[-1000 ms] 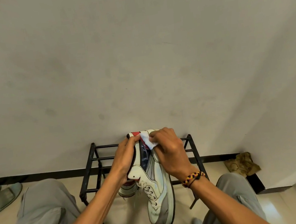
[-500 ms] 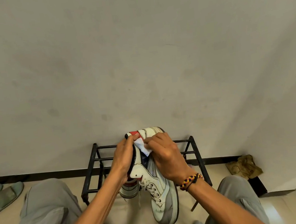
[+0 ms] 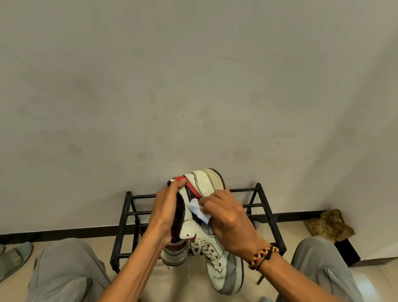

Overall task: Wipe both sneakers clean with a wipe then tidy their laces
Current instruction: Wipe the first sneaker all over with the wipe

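- The left hand (image 3: 167,213) clasps the collar of 1 white, grey and red leather sneaker (image 3: 209,225), raised before the black metal shoe rack (image 3: 263,208).
- The right hand (image 3: 230,222) pinches a small crumpled white wipe (image 3: 198,208) against its side (wiping seems mid-way).
- Left, I judge: the second white sneaker (image 3: 174,254) beneath, then both sets of laces.

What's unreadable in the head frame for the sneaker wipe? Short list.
- Second white sneaker, head view: mostly hidden behind the left hand and the held white-and-grey high-top sneaker.
- White wipe: largely covered by the right hand; its dirtiness is unreadable.
- Grey slippers: cut off by the left edge.
- Black metal shoe rack: middle blocked by hands.
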